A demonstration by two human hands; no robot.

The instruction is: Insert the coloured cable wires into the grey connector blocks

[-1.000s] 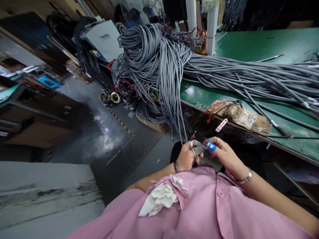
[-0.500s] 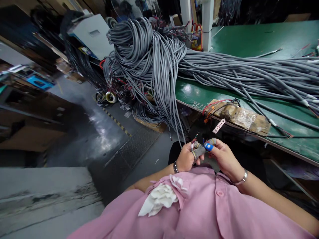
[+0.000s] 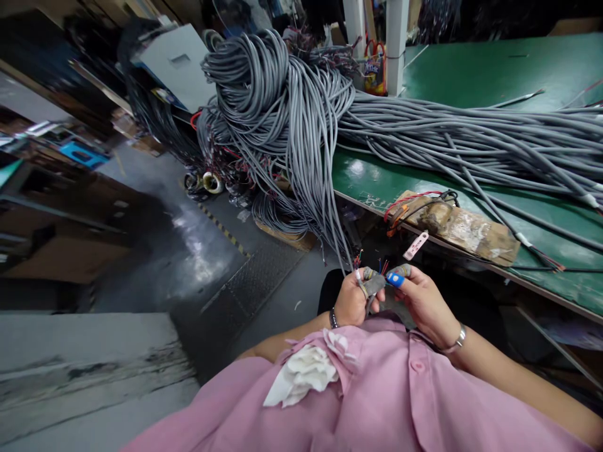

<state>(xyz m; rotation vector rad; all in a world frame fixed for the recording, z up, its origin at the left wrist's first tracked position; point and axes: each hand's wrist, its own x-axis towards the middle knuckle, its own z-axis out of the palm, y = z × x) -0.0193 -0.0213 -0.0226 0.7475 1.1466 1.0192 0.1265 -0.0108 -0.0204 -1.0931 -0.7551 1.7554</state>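
The left hand [image 3: 351,301] and right hand [image 3: 426,307] pinch colored wires [image 3: 384,267] between them in front of the pink shirt [image 3: 377,383], the wires already separated and fanned upward, though how much remains undone is too small to tell.

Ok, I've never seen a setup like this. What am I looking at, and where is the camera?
There's no machine here: these are a person's own hands, seen from a camera worn on the head, looking forward and down. The left hand holds cable ends, and thin coloured wires poke up between the hands. The right hand, its thumb wrapped in blue, is close beside them; its exact grip is too small to tell. On the green bench lie many grey cables and a wooden block.
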